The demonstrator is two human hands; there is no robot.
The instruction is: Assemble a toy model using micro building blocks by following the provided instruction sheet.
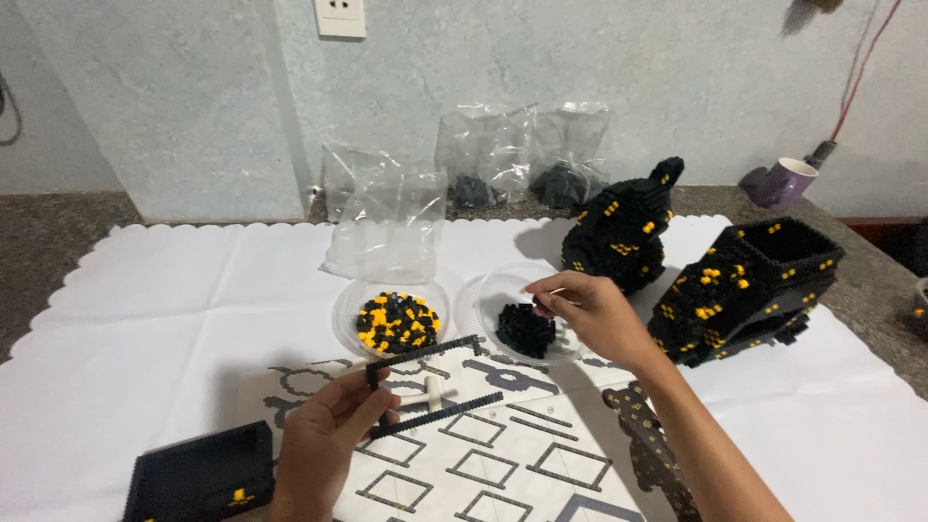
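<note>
Black brick frame [425, 382] is pinched in our left hand [324, 445], fingers clamped on its left edge, held just above the instruction sheet [483, 454] on the table [145, 329]. Our right hand [592, 314] reaches into the clear bowl of black bricks [525, 329], fingertips pinched together over the pile. Beside it stands the bowl of yellow and black bricks [396, 322].

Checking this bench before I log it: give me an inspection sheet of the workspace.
Surface: white cloth, printed sheet.
Job's things: black frame; bowl of black bricks; bowl of black-yellow bricks.
Clutter: two black-yellow models, black box, plastic bags.
Grippers: left hand holds frame; right hand picks at black bricks.
Cables: red cable.
Surroundings: wall socket, purple mug.
</note>
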